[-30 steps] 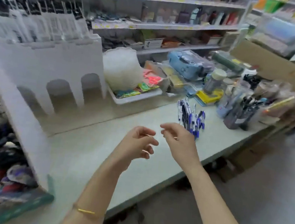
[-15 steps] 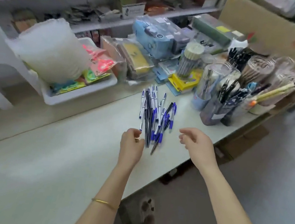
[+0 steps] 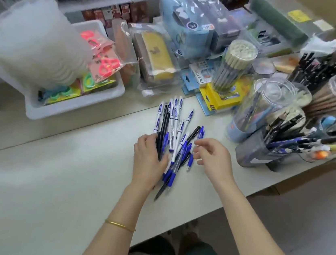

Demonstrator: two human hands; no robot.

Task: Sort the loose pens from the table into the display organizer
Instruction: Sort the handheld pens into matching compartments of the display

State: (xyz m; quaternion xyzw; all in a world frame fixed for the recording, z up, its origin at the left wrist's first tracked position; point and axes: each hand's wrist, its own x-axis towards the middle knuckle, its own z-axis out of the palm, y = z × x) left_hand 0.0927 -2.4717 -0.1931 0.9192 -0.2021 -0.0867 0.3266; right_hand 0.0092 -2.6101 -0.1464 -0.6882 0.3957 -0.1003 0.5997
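Observation:
A loose pile of pens [image 3: 176,128], white with blue caps plus a few black ones, lies fanned out on the pale table [image 3: 62,167]. My left hand [image 3: 148,159] sits on the pile's left side, its fingers curled round a couple of black pens. At the pile's right edge my right hand [image 3: 214,158] hovers with loosely curled fingers and holds nothing. To its right stands a grey pen organizer [image 3: 253,152], stuffed with dark and blue pens.
A clear cylinder of pens [image 3: 256,108] and a tub of pencils [image 3: 233,67] stand behind the organizer. A white tray [image 3: 76,105] with packaged scissors sits at the left. Wrapped boxes [image 3: 185,30] line the back. The table's front edge runs diagonally near my arms.
The view has dropped and closed in on the pile. Both hands have moved forward onto the pens; my left hand now has black pens in its fingers.

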